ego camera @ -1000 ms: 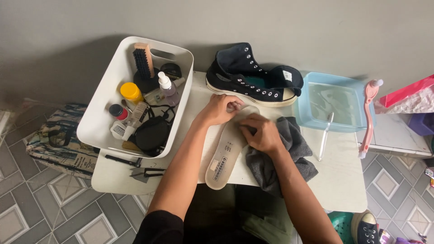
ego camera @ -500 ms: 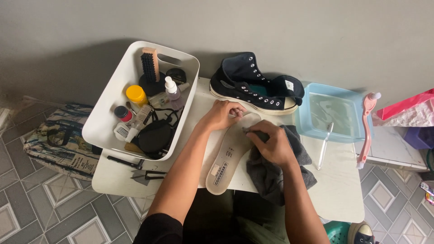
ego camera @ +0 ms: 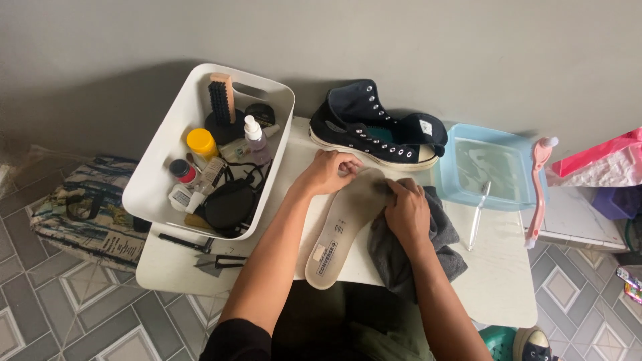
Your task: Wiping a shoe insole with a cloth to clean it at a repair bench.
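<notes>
The left hand (ego camera: 329,172) pins the far end of the beige insole (ego camera: 340,228), fingers curled together on its rim; the right hand (ego camera: 406,212) presses a grey cloth (ego camera: 401,257) against its edge, fingers closed on the cloth. The insole's near end overhangs the white table (ego camera: 498,284) and could tip off if the pinning slackens. The water basin (ego camera: 491,167) beyond the right fingers risks a knock; open room lies only right of the cloth.

insole (ego camera: 338,227) toe: under right hand (ego camera: 406,212) | sneaker (ego camera: 533,345): cut off by frame bottom
</notes>
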